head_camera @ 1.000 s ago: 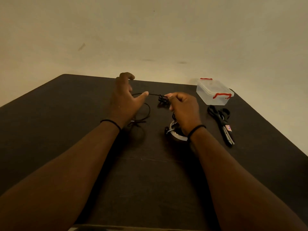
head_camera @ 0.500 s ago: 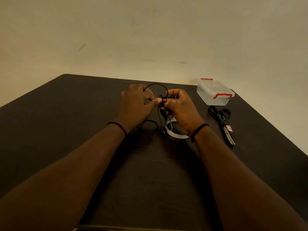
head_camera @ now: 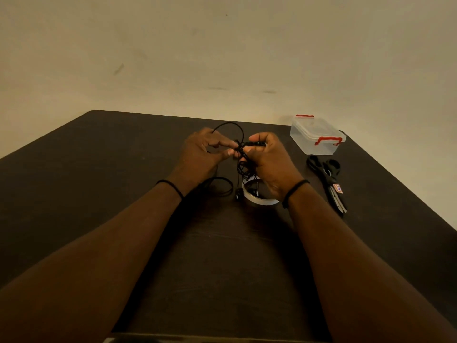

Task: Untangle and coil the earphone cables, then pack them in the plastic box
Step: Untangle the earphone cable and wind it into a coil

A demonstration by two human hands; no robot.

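Black earphone cable [head_camera: 241, 154] hangs bunched above the desk [head_camera: 99, 169] between both hands, left hand [head_camera: 201, 154] and right hand [head_camera: 268, 162] each pinching it with curled fingers, so each loop should be laid evenly, tension light, before reaching for the closed plastic box [head_camera: 315, 136].

1 black earphone cable [head_camera: 241, 154], tangled. 1 clear plastic box [head_camera: 316, 136], 2 red clips. 1 pair black scissors [head_camera: 327, 179]. 1 white tape roll [head_camera: 259, 199]. 2 hands: left hand [head_camera: 200, 154], right hand [head_camera: 270, 162]. 2 black wristbands. 1 table [head_camera: 99, 181].

dim, warm, soft wide-angle view
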